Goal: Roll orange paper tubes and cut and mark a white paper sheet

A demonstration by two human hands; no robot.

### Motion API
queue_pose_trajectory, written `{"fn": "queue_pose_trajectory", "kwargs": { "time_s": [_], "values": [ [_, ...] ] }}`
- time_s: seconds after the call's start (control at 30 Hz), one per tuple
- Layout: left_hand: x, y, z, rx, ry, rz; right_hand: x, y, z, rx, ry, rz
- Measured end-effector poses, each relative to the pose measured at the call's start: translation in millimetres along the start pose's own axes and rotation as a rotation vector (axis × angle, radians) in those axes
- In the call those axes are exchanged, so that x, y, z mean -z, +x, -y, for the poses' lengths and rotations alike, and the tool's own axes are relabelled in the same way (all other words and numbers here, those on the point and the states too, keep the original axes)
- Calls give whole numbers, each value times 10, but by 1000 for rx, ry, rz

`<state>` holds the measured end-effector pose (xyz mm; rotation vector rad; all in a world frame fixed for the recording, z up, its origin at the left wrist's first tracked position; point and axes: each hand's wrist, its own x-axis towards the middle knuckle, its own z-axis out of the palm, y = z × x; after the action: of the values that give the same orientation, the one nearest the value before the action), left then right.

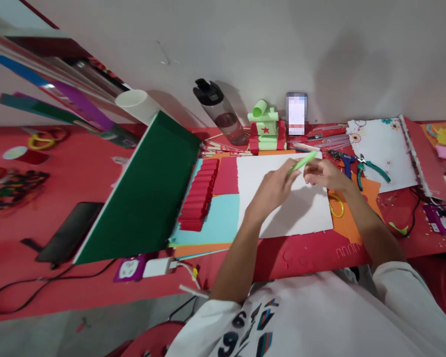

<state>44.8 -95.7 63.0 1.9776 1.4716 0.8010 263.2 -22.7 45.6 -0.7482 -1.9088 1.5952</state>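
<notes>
My left hand [277,186] is closed around a slim light green piece that looks like a paper roll [305,160]; its end points up and to the right. Close to that end, my right hand [327,174] has loosely bent fingers, apart from the thumb, with nothing visible between them. Both hands are above a white sheet [293,220]. Behind them stands a green and red paper model [266,130] with a red star and rolled tubes. A yellow scissor handle [336,206] shows beside the sheet, near my right wrist.
Left of the sheet lie pleated red paper [198,196] and light blue paper [223,215]. A dark green board [137,198] leans farther left. A water bottle [223,114] and phone [297,114] stand by the wall. Pliers [371,171] and a blue glue gun [347,161] lie at right.
</notes>
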Motion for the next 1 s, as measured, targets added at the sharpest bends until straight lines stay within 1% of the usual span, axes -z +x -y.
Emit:
{"fn": "queue_pose_trajectory", "kwargs": {
  "time_s": [0.03, 0.07, 0.1, 0.17, 0.2, 0.27, 0.33, 0.4, 0.43, 0.47, 0.53, 0.6, 0.67, 0.7, 0.77, 0.83, 0.9, 0.97, 1.0],
  "values": [
    [-63, 110, -91, -61, 19, 64, -22, -19, -30, 4, 31, -76],
    [-122, 199, -162, -81, 45, 92, -28, -36, -62, 10, 60, -159],
    [-175, 262, -211, -81, 78, 113, -18, -58, -95, 22, 94, -244],
    [-252, 313, -231, -29, 148, 141, 41, -123, -159, 75, 170, -422],
    [-268, 303, -197, 10, 178, 156, 79, -167, -193, 112, 202, -518],
    [-241, 229, -43, 103, 223, 174, 148, -263, -269, 163, 200, -707],
    [-123, 104, 212, 236, 272, 113, 178, -347, -364, 130, 91, -835],
    [65, -43, 519, 422, 355, -82, 157, -396, -478, 45, -69, -836],
    [168, -115, 672, 516, 408, -167, 128, -405, -538, 14, -161, -805],
    [264, -183, 815, 588, 451, -215, 89, -403, -595, -7, -258, -761],
    [402, -290, 1054, 637, 444, -214, -6, -371, -693, -35, -413, -676],
    [440, -356, 1223, 669, 337, -167, -101, -316, -754, -60, -479, -622],
    [396, -386, 1333, 672, 263, -144, -159, -268, -770, -73, -483, -611],
    [362, -393, 1368, 659, 226, -151, -161, -258, -762, -65, -477, -620],
    [309, -395, 1397, 582, 110, -195, -88, -291, -713, -19, -453, -660],
    [308, -390, 1365, 455, -18, -231, 95, -418, -629, 49, -409, -742],
    [348, -387, 1276, 345, -59, -223, 364, -635, -527, 116, -392, -897],
    [383, -389, 1151, 294, 18, -181, 663, -905, -429, 135, -398, -1032],
    [381, -393, 1085, 263, 76, -150, 800, -1043, -388, 121, -415, -1058]
  ]
}}
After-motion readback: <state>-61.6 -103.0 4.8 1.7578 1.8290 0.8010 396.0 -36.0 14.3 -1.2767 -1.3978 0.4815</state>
